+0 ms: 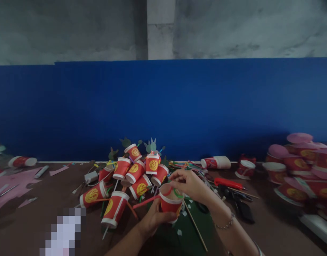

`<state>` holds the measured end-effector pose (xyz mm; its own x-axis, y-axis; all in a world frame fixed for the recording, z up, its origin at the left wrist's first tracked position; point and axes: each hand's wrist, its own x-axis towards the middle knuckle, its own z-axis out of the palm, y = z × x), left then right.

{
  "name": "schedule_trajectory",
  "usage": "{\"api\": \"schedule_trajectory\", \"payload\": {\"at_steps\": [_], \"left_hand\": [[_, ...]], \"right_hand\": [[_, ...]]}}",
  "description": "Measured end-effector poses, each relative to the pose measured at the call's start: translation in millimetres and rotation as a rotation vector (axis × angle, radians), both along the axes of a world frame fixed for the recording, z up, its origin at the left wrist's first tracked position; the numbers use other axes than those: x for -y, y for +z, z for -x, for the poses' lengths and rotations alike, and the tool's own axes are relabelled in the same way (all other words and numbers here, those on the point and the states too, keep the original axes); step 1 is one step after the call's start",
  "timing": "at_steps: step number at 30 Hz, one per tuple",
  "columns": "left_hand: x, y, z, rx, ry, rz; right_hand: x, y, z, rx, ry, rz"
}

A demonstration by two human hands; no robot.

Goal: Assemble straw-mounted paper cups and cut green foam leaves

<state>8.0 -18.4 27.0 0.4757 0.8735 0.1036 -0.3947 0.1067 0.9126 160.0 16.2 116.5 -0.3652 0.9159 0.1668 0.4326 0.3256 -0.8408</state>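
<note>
My left hand [153,221] is wrapped round a red paper cup [169,206] with a white rim, its open mouth facing up. A red strip [146,202], like a straw or pipe cleaner, sticks out of the cup's left side, and a curved green strip [177,193] shows inside its right edge. Over the cup's far right rim is my right hand [185,182], thumb and fingers drawn together. Whatever sits between those fingertips is too small to tell. To the left lies a pile of similar red cups [135,172] with coloured strips and cut-out animal shapes on them.
A wooden stick [195,227] lies on a dark green mat [190,245]. Right of it are a red-handled tool [229,183], a black object [243,210] and pink-topped cups [299,163]. Pink paper [16,183] lies far left. A blue panel [163,106] closes the back.
</note>
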Motion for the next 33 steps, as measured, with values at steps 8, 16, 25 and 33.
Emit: {"api": "schedule_trajectory", "payload": {"at_steps": [8, 16, 25, 33], "left_hand": [[-1.7, -9.5, -3.9, 0.045, 0.048, 0.058], [-1.3, -3.1, -3.4, 0.062, 0.177, 0.028], [-5.4, -18.4, -0.7, 0.027, 0.161, 0.058], [-4.6, -10.4, -2.7, 0.076, 0.114, 0.024]], "right_hand": [[-2.8, -3.6, -2.5, 0.028, 0.012, 0.071], [2.8, 12.4, -4.1, 0.004, -0.127, -0.209], [-2.2, -1.6, 3.6, 0.032, -0.099, -0.162], [1.1, 4.4, 1.7, 0.069, 0.021, -0.187]]}}
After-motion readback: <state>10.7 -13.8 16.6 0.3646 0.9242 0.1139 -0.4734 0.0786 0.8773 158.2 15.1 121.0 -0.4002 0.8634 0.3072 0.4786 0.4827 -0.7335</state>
